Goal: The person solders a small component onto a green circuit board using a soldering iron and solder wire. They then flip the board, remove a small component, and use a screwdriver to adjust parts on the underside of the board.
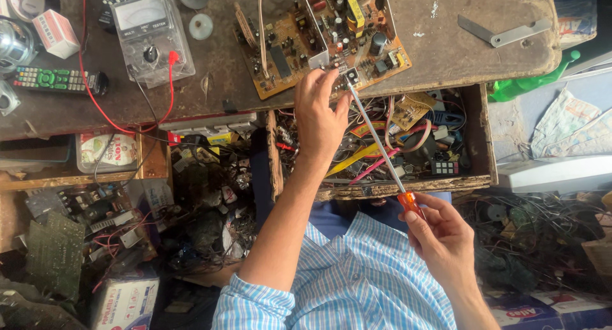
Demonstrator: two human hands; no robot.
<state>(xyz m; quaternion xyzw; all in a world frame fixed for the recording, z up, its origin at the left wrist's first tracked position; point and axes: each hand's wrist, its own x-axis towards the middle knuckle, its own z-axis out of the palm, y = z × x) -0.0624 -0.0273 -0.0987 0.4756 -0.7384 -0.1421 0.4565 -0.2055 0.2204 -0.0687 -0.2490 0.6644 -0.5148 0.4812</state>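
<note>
You are at the point of working a fastener or fitting on the circuit board point(319, 40) with the long screwdriver point(376, 139). Your right hand point(443, 237) is closed around the orange handle, low and close to your body, and the thin steel shaft runs up and away from it to the board's near edge. The tip sits at a small white fitting point(351, 79) on that edge, though whether it is seated in a screw head is too small to tell.

Your left hand point(320, 113) reaches out ahead of your right, fingertips pinching or pressing the board's edge just beside the tip, bracing it. It grips no separate thing that can be made out.

The next move, as I judge it, calls for keeping the shaft in line with the fitting while you turn from the wrist, and for your left hand to keep the board from sliding, since it overhangs the desk point(446, 46) edge slightly.

The board lies on the desk beyond both hands, tilted askew, with a metal shield point(347, 14) standing on it past your left fingertips. Beneath your left forearm is an open drawer point(382, 190) crammed with wires and parts. Far to the left of your left hand sit a clear-cased meter point(150, 33) and a remote control point(57, 80).
</note>
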